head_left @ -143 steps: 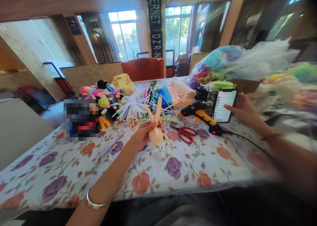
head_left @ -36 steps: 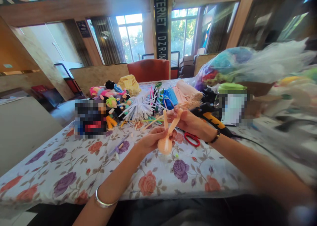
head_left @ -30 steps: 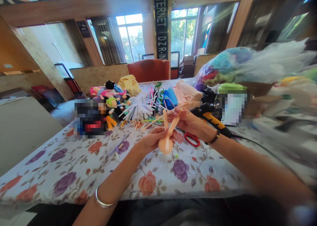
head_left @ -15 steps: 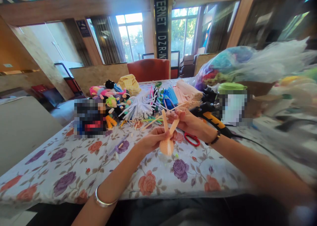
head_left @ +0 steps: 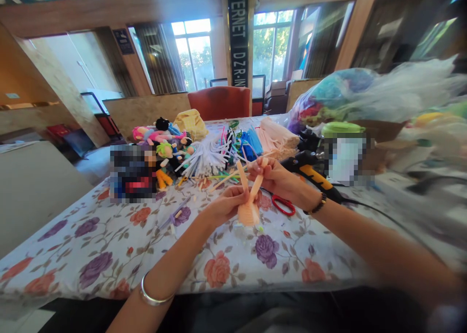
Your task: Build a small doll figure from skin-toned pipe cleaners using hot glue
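Observation:
Above the table's middle I hold a peach pipe-cleaner figure [head_left: 248,215], with a wide ribbed body at the bottom and two long limbs pointing up in a V. My left hand [head_left: 232,201] is closed round the spot where the limbs meet the body. The right-hand limb [head_left: 257,186] is pinched near its upper end by the fingers of my right hand [head_left: 269,173]. Just right of the figure lie red-handled scissors [head_left: 283,205], their blades partly hidden by my right hand. A black and orange glue gun [head_left: 316,177] rests beyond my right wrist.
White [head_left: 205,160], blue [head_left: 251,143] and pale pink pipe cleaners [head_left: 275,134] lie bundled at the back. Small colourful dolls [head_left: 166,150] are heaped to their left. A bulging plastic bag [head_left: 332,97] stands back right. A dark cable [head_left: 383,215] crosses the right side of the floral tablecloth [head_left: 146,255].
The figure has turned slightly in my hands, and its ribbed body now shows wider. The limb in my right hand reaches a little higher. Both hands have otherwise barely moved.

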Demonstrator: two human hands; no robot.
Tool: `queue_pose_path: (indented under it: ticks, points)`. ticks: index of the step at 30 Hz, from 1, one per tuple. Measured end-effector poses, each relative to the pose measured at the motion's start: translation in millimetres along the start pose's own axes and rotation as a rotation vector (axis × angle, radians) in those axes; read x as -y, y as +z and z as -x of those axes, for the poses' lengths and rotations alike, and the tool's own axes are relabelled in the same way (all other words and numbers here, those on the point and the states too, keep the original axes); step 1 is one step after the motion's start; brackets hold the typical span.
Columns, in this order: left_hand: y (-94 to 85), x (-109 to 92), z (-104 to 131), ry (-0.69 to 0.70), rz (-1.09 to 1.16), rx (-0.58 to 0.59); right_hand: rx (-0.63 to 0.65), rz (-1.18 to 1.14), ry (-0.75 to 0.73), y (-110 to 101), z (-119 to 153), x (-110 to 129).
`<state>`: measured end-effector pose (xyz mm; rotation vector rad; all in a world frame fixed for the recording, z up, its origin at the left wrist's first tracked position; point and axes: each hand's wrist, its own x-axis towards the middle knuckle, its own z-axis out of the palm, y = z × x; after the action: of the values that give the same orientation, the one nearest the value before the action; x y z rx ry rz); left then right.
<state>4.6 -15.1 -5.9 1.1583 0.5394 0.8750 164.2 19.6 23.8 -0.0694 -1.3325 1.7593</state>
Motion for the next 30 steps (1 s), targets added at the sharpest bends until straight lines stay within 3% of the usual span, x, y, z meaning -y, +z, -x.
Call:
queue_pose_path:
  ticks: [7, 15, 30]
  points:
    - [-0.2, -0.6, 0.7, -0.024, -0.040, 0.094, 0.039, 0.021, 0.064, -5.2, 1.9, -2.3]
    - [0.7, 1.5, -1.4, -0.041, -0.041, 0.096, 0.133, 0.110, 0.079, -11.3, 0.6, -8.2]
    - [2.7, -0.9, 0.7, -0.018, -0.091, 0.110, 0.056, 0.187, 0.145, -2.3, 11.2, 3.4]
